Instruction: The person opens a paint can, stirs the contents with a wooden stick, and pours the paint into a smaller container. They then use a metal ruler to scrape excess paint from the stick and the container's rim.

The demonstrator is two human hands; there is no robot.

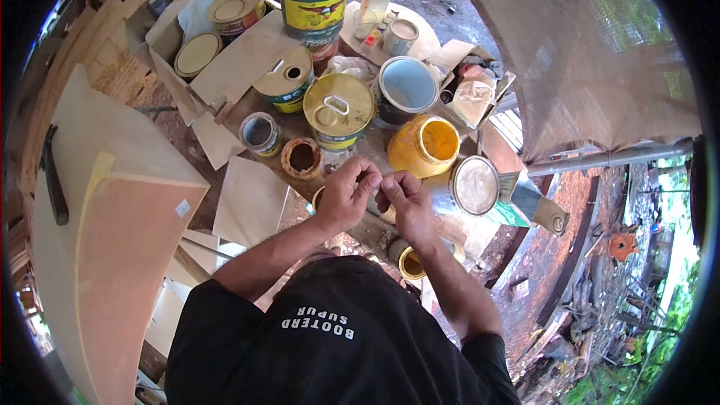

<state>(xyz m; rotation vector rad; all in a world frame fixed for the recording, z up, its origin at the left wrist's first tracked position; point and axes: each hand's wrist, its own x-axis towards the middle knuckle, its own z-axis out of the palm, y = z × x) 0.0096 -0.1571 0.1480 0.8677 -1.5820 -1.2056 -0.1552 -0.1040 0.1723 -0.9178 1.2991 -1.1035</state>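
My left hand [349,193] and my right hand [403,196] are close together in front of my chest, thumbs and fingertips pinched near each other. Whatever lies between the fingertips is too small to make out. Just beyond my right hand is a yellow-stained jar [405,151] with orange-yellow contents. Past my left hand are a large tin with a gold lid [337,105] and a small rusty-brown can [301,159]. To the right of my right hand a silver can with a whitish lid [475,186] lies tilted. Below that hand sits a small can with yellow inside [412,262].
A pale wooden panel structure [135,255] with a dark-handled tool [52,176] stands at the left. A tall Boysen can [313,0], a blue-grey bucket [408,84] and a wide brush [536,202] are on the cluttered table. Mesh cloth [585,52] hangs at upper right.
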